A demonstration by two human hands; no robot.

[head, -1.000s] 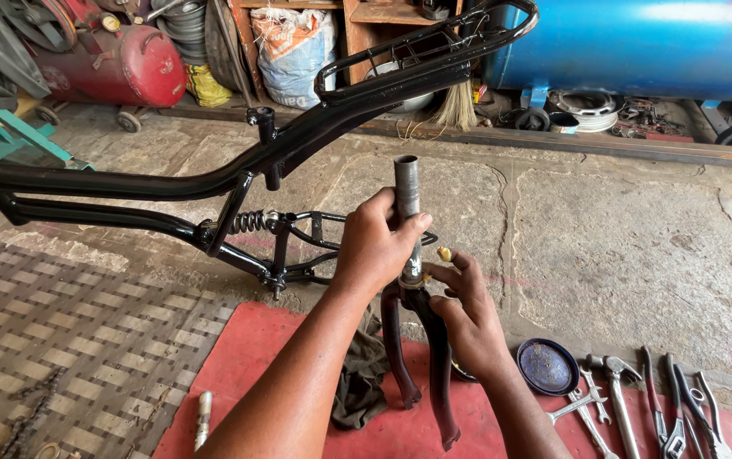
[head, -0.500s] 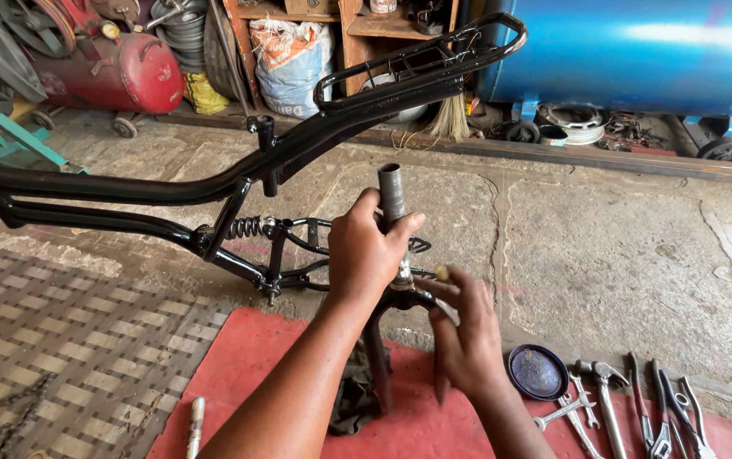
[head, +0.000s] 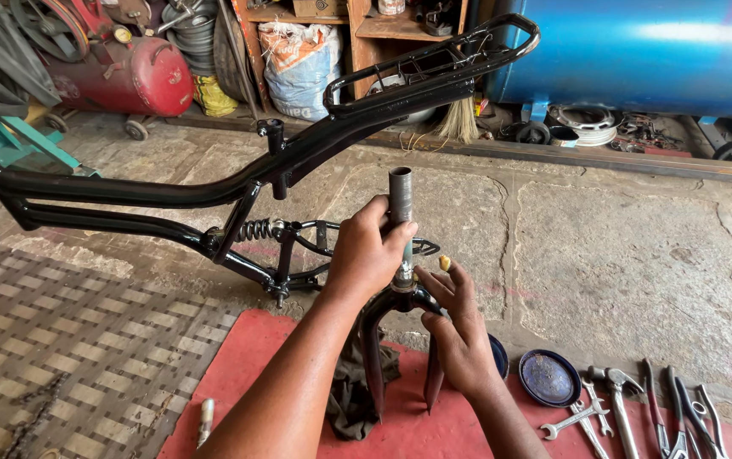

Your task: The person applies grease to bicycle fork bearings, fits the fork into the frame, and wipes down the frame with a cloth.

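Standing upright at the centre of the frame, the fork (head: 400, 340) has its grey steerer tube rising above the hands and its two dark legs reaching down to the red mat (head: 238, 374) at the bottom; the left hand (head: 370, 251) wraps the tube just above the crown, fingers closed round it; the right hand (head: 459, 327) sits lower right of it, thumb and fingers loosely curled about the crown and the top of one leg, a small yellowish dab (head: 445, 263) showing on a raised fingertip, possibly grease; by the look of it, the step in hand is dressing or seating the race at the base of the tube, with the left hand steadying; the next move calls for a firm hold on the tube while the right fingers work round the crown; a dark rag (head: 344, 399) lies under the legs; the black frame (head: 255, 183) lies across the concrete floor behind, centre left; a round lid (head: 550, 378) and spanners (head: 574, 418) lie on the mat at lower right.
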